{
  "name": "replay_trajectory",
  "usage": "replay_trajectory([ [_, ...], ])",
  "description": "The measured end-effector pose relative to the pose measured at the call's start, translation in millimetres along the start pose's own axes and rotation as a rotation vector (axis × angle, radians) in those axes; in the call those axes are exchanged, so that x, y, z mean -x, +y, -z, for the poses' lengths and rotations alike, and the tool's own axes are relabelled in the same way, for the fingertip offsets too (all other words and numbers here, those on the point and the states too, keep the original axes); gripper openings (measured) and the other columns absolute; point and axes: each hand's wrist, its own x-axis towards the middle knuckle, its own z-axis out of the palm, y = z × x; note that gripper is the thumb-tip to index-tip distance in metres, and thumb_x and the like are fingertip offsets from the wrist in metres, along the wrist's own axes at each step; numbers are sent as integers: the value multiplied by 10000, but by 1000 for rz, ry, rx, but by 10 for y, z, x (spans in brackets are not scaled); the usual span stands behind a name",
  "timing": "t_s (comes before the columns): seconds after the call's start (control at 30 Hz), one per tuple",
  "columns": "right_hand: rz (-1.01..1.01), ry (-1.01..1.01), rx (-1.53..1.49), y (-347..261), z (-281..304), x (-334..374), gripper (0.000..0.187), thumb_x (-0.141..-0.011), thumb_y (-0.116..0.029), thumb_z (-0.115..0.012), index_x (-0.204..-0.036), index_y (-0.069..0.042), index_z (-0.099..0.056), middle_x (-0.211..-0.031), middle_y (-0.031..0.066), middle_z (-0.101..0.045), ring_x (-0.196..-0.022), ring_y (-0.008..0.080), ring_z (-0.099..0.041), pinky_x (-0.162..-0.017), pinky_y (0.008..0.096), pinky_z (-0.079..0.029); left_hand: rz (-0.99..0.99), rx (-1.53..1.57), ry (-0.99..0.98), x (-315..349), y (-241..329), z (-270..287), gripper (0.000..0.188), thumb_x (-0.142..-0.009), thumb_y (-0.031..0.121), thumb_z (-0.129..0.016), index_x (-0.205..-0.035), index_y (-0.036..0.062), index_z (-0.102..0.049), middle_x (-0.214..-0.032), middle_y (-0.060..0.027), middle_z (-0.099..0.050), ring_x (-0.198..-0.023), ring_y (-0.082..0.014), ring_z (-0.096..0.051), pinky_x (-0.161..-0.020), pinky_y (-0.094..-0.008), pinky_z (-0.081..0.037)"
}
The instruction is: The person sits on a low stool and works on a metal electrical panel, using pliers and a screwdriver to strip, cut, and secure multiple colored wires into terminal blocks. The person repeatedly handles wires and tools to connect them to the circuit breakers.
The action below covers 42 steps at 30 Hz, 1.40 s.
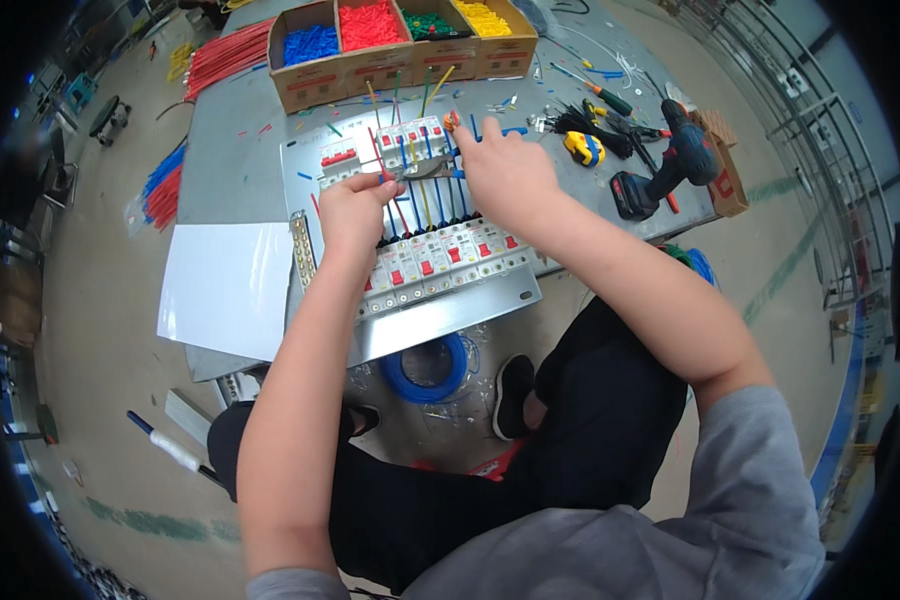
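Note:
A metal panel (450, 318) lies across the near edge of the table, carrying a front row of circuit breakers (427, 268) with red switches. A farther row of breakers (398, 135) sits behind it, and coloured wires (427, 205) stand up between the rows. My left hand (353, 215) is closed, thumb and fingertips pinching a red wire (378, 150) left of the wires. In my right hand (510, 172) are pliers (432, 170) with blue on the handles; their metal jaws reach left among the wires, close to my left fingertips. My right palm hides most of the handles.
At the back stands a divided cardboard box (315, 85) of blue, red, green and yellow pieces. To the right lie a cordless drill (670, 165), a yellow tape measure (584, 150) and a screwdriver (605, 95). A white sheet (225, 285) lies left; a blue wire coil (425, 370) is below.

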Motion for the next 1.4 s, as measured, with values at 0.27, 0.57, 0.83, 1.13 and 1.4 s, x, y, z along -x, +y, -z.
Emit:
replay_trajectory([
  [0.27,-67,-23,-3,-303,66,-53,438,-909,-119,-711,-1315,-24,-577,-1234,200,-616,-1001,375,-745,-765,416,-648,-20,55,7,-16,-58,20,293,-953,69,-750,-1230,-21,-776,-1039,-56,-820,-715,-55,-547,-618,-257,-402],
  [0.57,-75,-138,-53,-373,133,-51,473,-898,-127,-717,-1322,1,-550,-1252,248,-600,-1010,401,-753,-812,441,-636,-72,67,38,-157,-232,10,258,-933,-20,-725,-1173,-103,-769,-1060,-161,-811,-910,-166,-705,-869,-312,-520],
  [0.83,-43,-122,-68,-344,124,-41,462,-889,-118,-720,-1304,9,-559,-1252,255,-604,-1000,395,-765,-810,450,-641,-66,53,-13,-136,-192,7,238,-930,-22,-730,-1145,-115,-771,-1043,-166,-811,-950,-183,-725,-883,-329,-532],
  [1.13,-15,-165,-72,-329,193,-60,430,-911,-128,-675,-1297,25,-562,-1238,263,-619,-1014,386,-767,-802,452,-644,-84,68,21,-236,-321,33,402,-840,95,-856,-1210,-47,-793,-1069,-181,-818,-975,-239,-765,-908,-378,-566],
  [1.4,136,275,138,-222,-28,-48,338,-866,-120,-680,-1181,-4,-642,-1211,202,-669,-1009,355,-730,-847,456,-573,-64,27,9,-116,-178,15,250,-930,-10,-745,-1160,-102,-774,-1047,-150,-814,-944,-172,-732,-872,-312,-534],
])
